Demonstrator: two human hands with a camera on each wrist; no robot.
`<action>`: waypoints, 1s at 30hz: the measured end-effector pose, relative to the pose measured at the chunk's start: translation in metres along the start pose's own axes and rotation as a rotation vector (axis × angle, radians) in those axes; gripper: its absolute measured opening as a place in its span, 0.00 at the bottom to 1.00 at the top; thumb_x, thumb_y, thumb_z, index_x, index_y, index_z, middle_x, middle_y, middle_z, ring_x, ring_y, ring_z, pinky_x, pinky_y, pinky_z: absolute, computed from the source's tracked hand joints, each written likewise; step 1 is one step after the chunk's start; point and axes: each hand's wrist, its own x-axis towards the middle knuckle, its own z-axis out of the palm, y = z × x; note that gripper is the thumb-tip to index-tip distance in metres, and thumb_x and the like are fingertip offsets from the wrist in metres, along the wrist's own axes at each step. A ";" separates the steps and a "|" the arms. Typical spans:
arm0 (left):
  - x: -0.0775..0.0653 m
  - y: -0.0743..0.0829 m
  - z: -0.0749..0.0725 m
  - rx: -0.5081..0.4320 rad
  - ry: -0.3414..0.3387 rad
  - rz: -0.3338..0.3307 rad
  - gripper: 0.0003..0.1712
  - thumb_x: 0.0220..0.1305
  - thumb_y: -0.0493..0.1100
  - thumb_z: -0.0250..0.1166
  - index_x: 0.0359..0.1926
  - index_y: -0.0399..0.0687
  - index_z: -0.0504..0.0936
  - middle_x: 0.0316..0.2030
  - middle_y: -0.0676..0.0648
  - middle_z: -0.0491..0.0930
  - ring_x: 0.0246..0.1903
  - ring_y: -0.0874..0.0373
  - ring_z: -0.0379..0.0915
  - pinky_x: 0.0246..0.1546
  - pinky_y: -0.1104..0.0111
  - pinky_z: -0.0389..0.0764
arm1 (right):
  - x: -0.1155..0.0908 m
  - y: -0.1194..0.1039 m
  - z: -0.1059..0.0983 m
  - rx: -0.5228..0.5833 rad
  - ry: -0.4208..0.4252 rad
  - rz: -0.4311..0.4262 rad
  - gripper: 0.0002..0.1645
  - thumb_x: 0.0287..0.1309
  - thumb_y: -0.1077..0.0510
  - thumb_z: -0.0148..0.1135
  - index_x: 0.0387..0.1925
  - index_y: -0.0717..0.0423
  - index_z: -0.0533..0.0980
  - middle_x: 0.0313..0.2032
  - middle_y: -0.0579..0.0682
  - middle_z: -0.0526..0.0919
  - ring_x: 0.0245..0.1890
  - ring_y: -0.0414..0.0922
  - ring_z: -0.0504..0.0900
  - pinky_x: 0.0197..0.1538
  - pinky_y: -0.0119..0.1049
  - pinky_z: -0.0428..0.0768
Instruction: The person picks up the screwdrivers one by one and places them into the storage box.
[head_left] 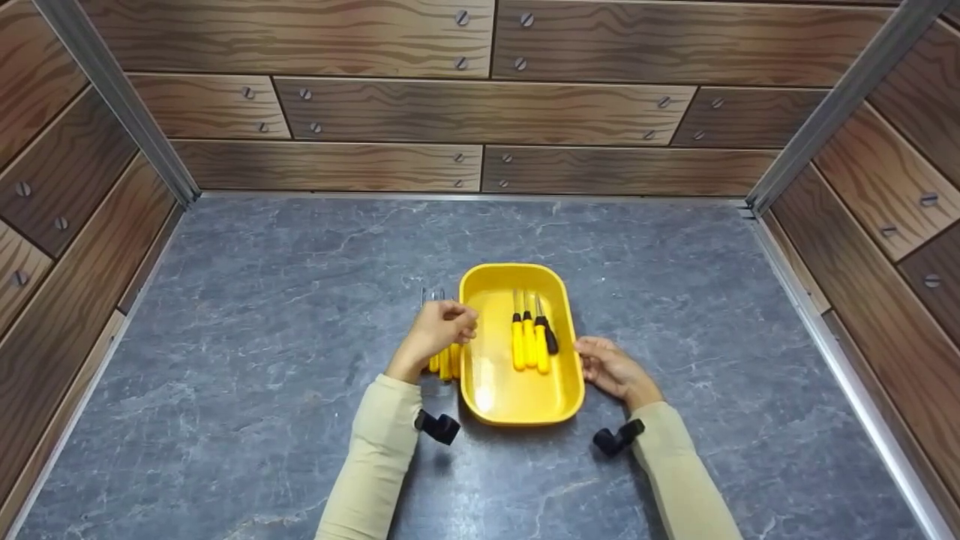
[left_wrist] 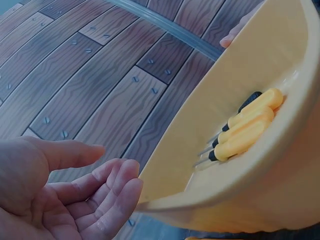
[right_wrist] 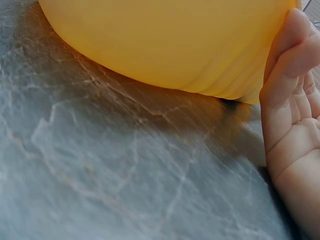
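Observation:
A yellow plastic tray point(head_left: 487, 390) stands on the grey marbled surface. Inside it, toward the right, lie three slim tools point(head_left: 529, 341) with yellow handles, black collars and thin metal shanks, like small screwdrivers. A black-handled piece point(head_left: 552, 341) lies against them. My left hand point(head_left: 442, 328) is at the tray's left rim, fingers loosely bent and nothing between thumb and fingers in the left wrist view. Beneath and beside that hand are more yellow-handled tools point(head_left: 445, 365), partly hidden by it. At the right rim, my right hand point(head_left: 611, 367) touches the tray's outside with its fingertips.
A black wrist camera point(head_left: 439, 427) sits on the left sleeve, another camera point(head_left: 619, 437) on the right one. Wood-patterned panels point(head_left: 480, 112) wall the back and both sides, with metal rails point(head_left: 840, 382) along the edges.

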 end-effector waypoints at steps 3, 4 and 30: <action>-0.002 -0.002 -0.003 -0.011 0.003 -0.002 0.15 0.68 0.36 0.57 0.48 0.27 0.79 0.35 0.38 0.83 0.25 0.65 0.77 0.31 0.75 0.85 | 0.000 0.000 0.001 0.004 0.001 0.003 0.21 0.72 0.63 0.43 0.27 0.50 0.79 0.22 0.40 0.84 0.18 0.31 0.77 0.21 0.16 0.72; -0.003 -0.003 -0.003 -0.018 0.002 0.000 0.15 0.68 0.36 0.57 0.48 0.26 0.79 0.34 0.38 0.83 0.25 0.65 0.76 0.30 0.75 0.85 | 0.000 0.000 0.001 0.005 0.000 0.004 0.21 0.72 0.63 0.42 0.27 0.50 0.79 0.22 0.40 0.84 0.18 0.31 0.77 0.21 0.16 0.72; -0.008 -0.025 -0.019 -0.088 0.032 0.012 0.13 0.66 0.31 0.56 0.45 0.22 0.79 0.32 0.36 0.82 0.24 0.63 0.75 0.32 0.71 0.86 | 0.000 0.000 0.002 0.011 0.019 0.003 0.19 0.71 0.62 0.46 0.28 0.50 0.79 0.21 0.40 0.83 0.18 0.32 0.77 0.22 0.17 0.73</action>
